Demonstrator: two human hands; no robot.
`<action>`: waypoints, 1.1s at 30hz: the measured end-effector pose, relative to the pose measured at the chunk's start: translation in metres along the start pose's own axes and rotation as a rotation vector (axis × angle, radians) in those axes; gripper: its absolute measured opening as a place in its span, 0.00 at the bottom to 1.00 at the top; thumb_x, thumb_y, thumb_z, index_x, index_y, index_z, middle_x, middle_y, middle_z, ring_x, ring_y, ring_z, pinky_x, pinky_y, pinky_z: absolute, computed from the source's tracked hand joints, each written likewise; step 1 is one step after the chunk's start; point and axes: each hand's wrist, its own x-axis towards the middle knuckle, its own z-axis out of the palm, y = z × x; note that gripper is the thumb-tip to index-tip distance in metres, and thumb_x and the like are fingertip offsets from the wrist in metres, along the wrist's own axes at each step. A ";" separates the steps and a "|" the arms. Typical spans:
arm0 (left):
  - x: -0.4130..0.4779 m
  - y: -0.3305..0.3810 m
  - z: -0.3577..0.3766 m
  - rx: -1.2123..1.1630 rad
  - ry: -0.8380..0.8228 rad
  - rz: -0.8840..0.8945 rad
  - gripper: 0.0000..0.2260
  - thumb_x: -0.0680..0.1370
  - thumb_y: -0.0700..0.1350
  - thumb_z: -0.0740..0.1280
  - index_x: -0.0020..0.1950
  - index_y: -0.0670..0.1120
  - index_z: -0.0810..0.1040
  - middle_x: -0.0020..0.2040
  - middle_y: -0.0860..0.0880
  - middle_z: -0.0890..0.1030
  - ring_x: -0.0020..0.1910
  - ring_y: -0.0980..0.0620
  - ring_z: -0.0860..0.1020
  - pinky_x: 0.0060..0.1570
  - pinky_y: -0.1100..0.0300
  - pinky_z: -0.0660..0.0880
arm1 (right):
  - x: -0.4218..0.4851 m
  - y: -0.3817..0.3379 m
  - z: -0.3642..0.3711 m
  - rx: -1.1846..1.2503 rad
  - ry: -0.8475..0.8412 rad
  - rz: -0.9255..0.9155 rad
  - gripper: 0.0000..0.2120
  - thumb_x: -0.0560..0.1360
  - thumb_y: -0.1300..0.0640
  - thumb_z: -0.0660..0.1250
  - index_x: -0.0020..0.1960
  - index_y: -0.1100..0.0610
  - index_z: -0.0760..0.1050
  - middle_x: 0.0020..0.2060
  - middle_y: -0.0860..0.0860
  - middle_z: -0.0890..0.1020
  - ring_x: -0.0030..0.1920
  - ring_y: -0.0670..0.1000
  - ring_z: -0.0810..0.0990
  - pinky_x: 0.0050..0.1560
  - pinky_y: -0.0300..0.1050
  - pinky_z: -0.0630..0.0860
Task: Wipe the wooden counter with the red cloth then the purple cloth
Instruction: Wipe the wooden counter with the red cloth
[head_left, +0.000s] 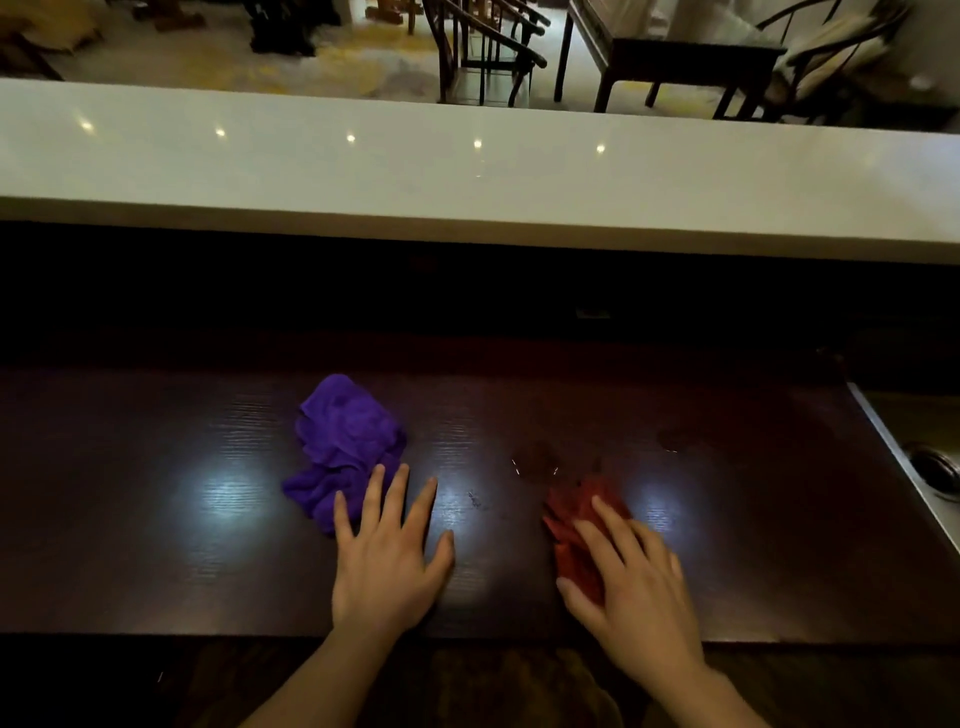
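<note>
The dark wooden counter (156, 519) stretches across the lower half of the head view. A crumpled red cloth (576, 525) lies right of centre, and my right hand (628, 587) presses flat on its near part, fingers spread over it. A crumpled purple cloth (345, 447) lies left of centre. My left hand (387, 556) rests flat on the wood with fingers apart, its fingertips at the purple cloth's near edge. A faint wet patch (540, 460) shows just beyond the red cloth.
A raised white ledge (467, 176) runs along the far side of the counter. A metal sink rim with a drain (930, 467) sits at the right edge. Dark chairs and a table (675, 57) stand beyond the ledge.
</note>
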 end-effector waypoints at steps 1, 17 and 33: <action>0.000 0.000 0.000 0.002 0.003 0.001 0.28 0.77 0.64 0.54 0.75 0.54 0.65 0.77 0.46 0.65 0.79 0.44 0.52 0.72 0.33 0.50 | 0.015 0.003 -0.001 0.005 0.022 0.022 0.31 0.69 0.33 0.61 0.68 0.46 0.69 0.73 0.47 0.67 0.69 0.57 0.65 0.63 0.58 0.69; 0.000 0.000 0.002 -0.008 0.030 -0.004 0.27 0.77 0.62 0.54 0.74 0.54 0.65 0.77 0.46 0.65 0.78 0.45 0.53 0.73 0.33 0.50 | 0.029 0.002 0.005 0.035 0.031 0.006 0.32 0.76 0.39 0.59 0.75 0.54 0.62 0.76 0.56 0.62 0.76 0.58 0.60 0.73 0.54 0.61; -0.001 0.002 -0.004 -0.010 0.030 -0.007 0.26 0.77 0.60 0.55 0.73 0.53 0.68 0.76 0.46 0.67 0.78 0.45 0.55 0.73 0.34 0.50 | 0.038 -0.004 0.003 0.092 0.045 -0.046 0.30 0.75 0.41 0.64 0.73 0.51 0.66 0.76 0.51 0.64 0.74 0.55 0.63 0.70 0.50 0.65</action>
